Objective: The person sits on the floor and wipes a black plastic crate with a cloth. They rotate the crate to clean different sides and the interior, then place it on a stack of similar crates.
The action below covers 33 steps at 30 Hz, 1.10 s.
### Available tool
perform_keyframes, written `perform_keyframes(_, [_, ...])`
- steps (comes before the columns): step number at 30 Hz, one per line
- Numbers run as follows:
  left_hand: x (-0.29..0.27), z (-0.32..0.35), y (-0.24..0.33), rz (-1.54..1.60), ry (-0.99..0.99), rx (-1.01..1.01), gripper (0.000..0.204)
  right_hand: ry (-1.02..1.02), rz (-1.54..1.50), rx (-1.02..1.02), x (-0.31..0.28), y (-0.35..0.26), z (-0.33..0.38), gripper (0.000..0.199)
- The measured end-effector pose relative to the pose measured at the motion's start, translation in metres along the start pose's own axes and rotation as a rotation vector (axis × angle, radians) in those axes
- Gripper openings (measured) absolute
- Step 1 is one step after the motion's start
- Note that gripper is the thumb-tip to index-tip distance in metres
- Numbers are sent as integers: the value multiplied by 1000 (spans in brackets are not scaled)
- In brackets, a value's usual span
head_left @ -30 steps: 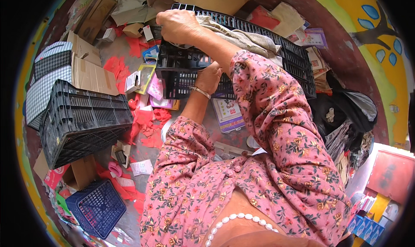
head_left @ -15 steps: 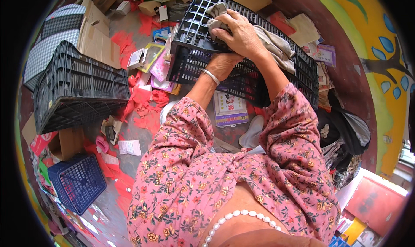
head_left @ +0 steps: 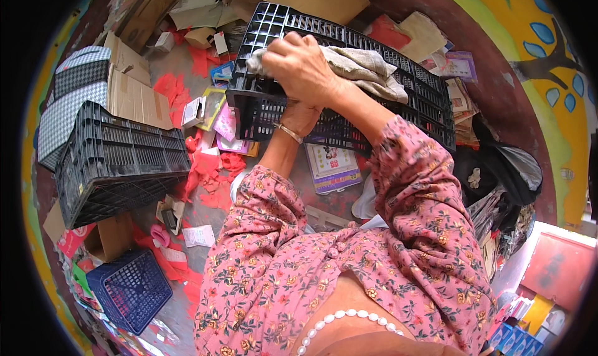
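Observation:
A black plastic crate (head_left: 421, 104) with slatted sides lies before me, its gridded end at the left. My right hand (head_left: 302, 66) is closed on a grey-beige rag (head_left: 367, 69) and presses it against the crate near that end. The rag's loose part trails to the right over the slats. Below and partly behind my right hand, my left hand (head_left: 301, 117), with a bracelet at the wrist, is at the crate's near edge. Its fingers are hidden.
Another black crate (head_left: 124, 160) stands tilted at the left, with a blue basket (head_left: 129, 290) below it. Cardboard (head_left: 134, 97), red scraps (head_left: 215, 175) and boxed picture sets (head_left: 333, 166) litter the floor. A dark bag (head_left: 492, 175) lies right, near the painted wall (head_left: 560, 63).
My right hand has moved left and slightly down across the crate with the rag. The crate appears a little lower and farther left in view. My left hand stays at its near edge.

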<state>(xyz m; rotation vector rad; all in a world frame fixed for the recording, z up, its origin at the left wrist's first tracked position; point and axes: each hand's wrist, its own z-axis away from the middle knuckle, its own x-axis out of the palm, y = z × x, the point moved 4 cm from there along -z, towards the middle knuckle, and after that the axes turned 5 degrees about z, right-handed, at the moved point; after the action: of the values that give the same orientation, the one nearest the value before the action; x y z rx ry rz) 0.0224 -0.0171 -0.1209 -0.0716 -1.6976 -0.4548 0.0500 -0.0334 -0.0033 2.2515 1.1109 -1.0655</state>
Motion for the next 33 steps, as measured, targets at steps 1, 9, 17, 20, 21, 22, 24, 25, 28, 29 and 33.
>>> perform_keyframes(1, [4, 3, 7, -348, 87, 86, 40, 36, -41, 65, 3, 12, -5, 10])
perform_keyframes(9, [1, 7, 2, -379, 334, -133, 8, 176, -23, 895, 18, 157, -10, 22])
perform_keyframes(17, [-2, 8, 3, -377, 325, -89, 6, 19, -500, 557, 31, 98, -69, 18])
perform_keyframes(20, [8, 4, -3, -350, 284, -79, 4, 13, -110, 594, 57, 112, -48, 39])
perform_keyframes(21, [9, 7, -4, -367, 301, -105, 4, 123, -252, 452, 53, 103, -51, 41])
perform_keyframes(22, [5, 6, -3, -383, 308, -103, 4, 7, -350, 371, 56, 95, -53, 46])
perform_keyframes(24, [2, 4, -1, -380, 275, -111, 3, -50, -344, 357, 56, 81, -51, 46])
perform_keyframes(25, [4, 5, 0, -382, 256, -120, 3, -67, -248, 325, 55, 76, -49, 46])
perform_keyframes(28, [-4, 3, -2, -380, 227, -120, 16, 16, -325, 299, 41, 57, -48, 32])
perform_keyframes(29, [-10, 1, -3, -381, 213, -111, 19, -14, -350, 296, 35, 47, -46, 29])
perform_keyframes(33, [-27, 7, 2, -558, 81, -42, 30, -28, -581, 51, 8, -22, -28, 18])
